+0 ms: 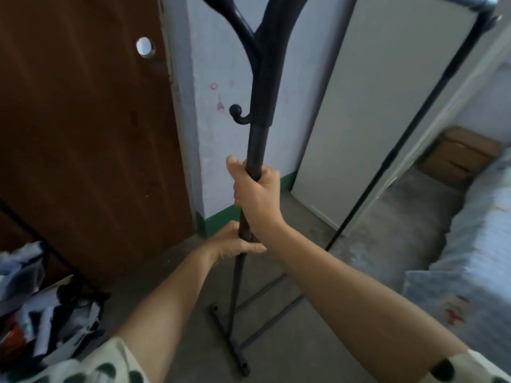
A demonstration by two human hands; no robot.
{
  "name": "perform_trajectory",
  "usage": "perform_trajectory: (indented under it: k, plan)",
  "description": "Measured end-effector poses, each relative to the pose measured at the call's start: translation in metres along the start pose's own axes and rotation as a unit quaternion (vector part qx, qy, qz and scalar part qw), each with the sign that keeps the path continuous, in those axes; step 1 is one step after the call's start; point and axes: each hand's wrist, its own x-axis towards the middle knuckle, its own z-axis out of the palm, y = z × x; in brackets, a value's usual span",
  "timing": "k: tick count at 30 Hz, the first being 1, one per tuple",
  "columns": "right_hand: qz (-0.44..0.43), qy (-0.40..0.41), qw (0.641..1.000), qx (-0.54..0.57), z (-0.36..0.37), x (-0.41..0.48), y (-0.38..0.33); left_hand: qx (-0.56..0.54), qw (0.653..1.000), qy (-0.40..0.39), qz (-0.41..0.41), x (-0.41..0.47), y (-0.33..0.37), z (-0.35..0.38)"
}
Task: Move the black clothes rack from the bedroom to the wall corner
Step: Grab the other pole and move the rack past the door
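The black clothes rack [260,139] stands upright in front of me, its near post running from a branched hook top down to a flat foot bar on the concrete floor. My right hand [255,192] is wrapped around the post at mid height, thumb up. Just below it, my left hand [235,241] grips the same post. The rack's far post [409,128] slants up to a chrome top rail at the upper right. Two thin lower rails join the posts near the floor.
A brown wooden door [83,134] fills the left. Behind the rack is a pale wall pillar [218,92] with a green skirting. A white door leaf [373,106] stands open to the right. A bed [475,244] lies at right, and a heap of clothes [41,313] sits at lower left.
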Motion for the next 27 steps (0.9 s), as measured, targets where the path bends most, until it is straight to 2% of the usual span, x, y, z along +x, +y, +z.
perform_trajectory:
  k: [4,6,9,14,27]
  plan:
    - [-0.024,0.112,0.993,0.003,0.019,-0.004,0.001,0.031,0.996,-0.081,0.033,0.005,-0.008,-0.008]
    - [-0.052,0.131,0.99,-0.002,0.024,-0.003,0.004,0.034,0.998,-0.042,0.034,0.007,-0.012,-0.004]
    - [-0.075,0.132,0.988,-0.019,0.022,0.002,0.005,0.002,0.999,0.04,0.031,0.007,-0.014,0.007]
    - [-0.073,0.128,0.989,-0.022,0.01,0.002,0.005,-0.027,0.995,0.095,0.034,0.01,-0.014,0.024]
    - [-0.052,0.081,0.995,-0.005,-0.041,0.024,0.0,-0.023,0.993,0.108,0.032,0.04,0.006,0.06]
